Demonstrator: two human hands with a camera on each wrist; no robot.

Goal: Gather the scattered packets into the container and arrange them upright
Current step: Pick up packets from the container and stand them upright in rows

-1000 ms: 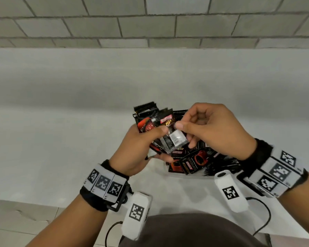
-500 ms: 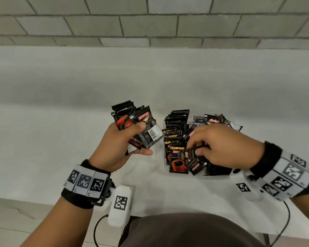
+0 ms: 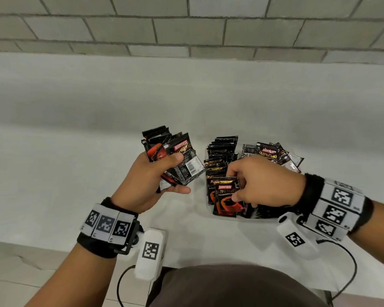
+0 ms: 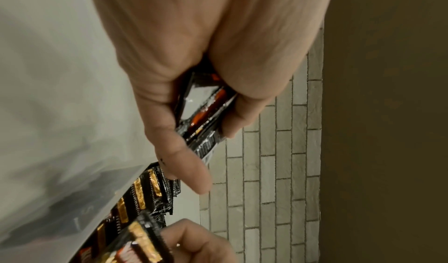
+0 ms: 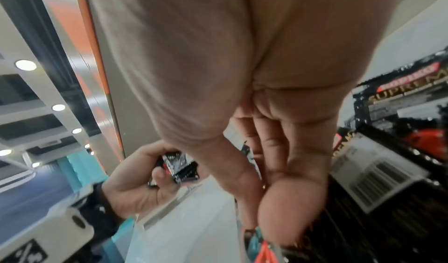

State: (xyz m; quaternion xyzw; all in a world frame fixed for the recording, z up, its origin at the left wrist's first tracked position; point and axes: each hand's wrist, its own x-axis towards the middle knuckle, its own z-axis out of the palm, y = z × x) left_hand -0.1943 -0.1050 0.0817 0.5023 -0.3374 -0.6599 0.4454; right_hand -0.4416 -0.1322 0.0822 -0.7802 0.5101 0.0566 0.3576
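Note:
My left hand (image 3: 151, 180) grips a fanned stack of black coffee packets (image 3: 175, 160) above the white counter, left of the container; the same stack (image 4: 206, 109) shows between thumb and fingers in the left wrist view. A clear container (image 3: 208, 213) on the counter holds a row of upright black packets (image 3: 222, 156), with looser packets (image 3: 273, 154) lying behind my right hand. My right hand (image 3: 255, 185) pinches one black and red packet (image 3: 226, 198) at the front of that row. In the right wrist view the right fingers (image 5: 290, 171) are curled down beside barcode-side packets (image 5: 378, 171).
The white counter (image 3: 75, 173) stretches left and back to a grey brick wall (image 3: 186, 29). Its front edge runs just above my dark-clothed lap (image 3: 231, 284). White wrist cameras (image 3: 151, 253) with cables hang under both wrists.
My hands separated: the left carried its stack leftward away from the container, and the right dropped to the container's front row, where it now pinches a single packet.

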